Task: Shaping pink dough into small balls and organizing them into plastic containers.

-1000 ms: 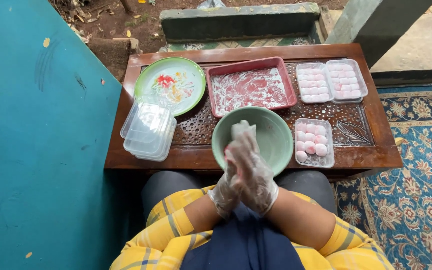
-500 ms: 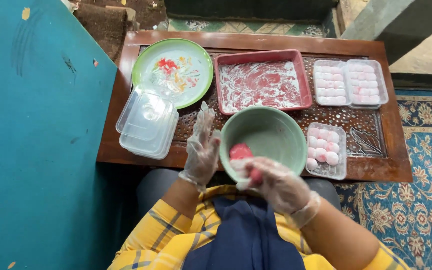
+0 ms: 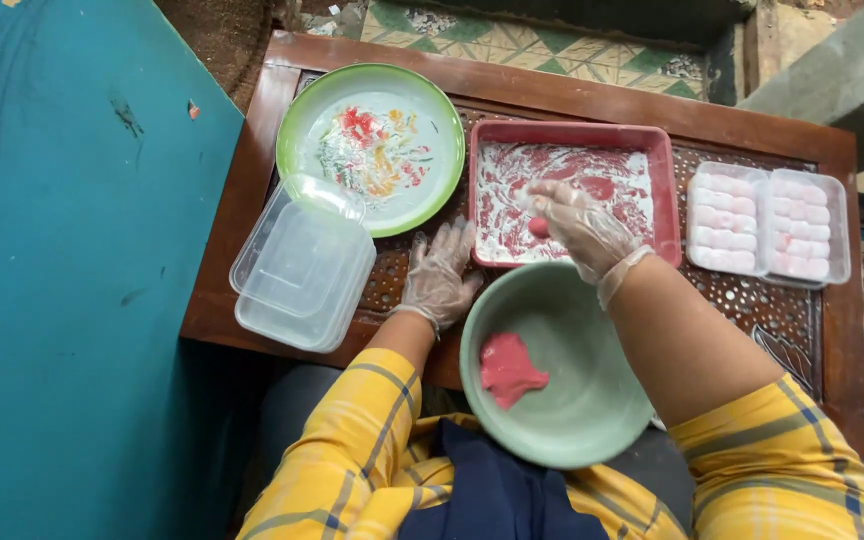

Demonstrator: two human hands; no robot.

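At centre frame the right hand [image 3: 580, 225] has its grip pinched on one small pink dough ball [image 3: 539, 227] (gloved fingertips around it) over the floured red tray [image 3: 664, 170]. The left hand [image 3: 439, 275] lies released, flat on the surface [image 3: 252, 190]. One green bowl [image 3: 592, 400] holds one pink dough lump [image 3: 509, 368].

We see a stack of empty clear plastic boxes [image 3: 302, 265] at the worktop's [image 3: 252, 180] left edge, rectangular with rounded corners. At the right end sits an open clear hinged box [image 3: 767, 225], both halves filled with rows of pale pink balls.
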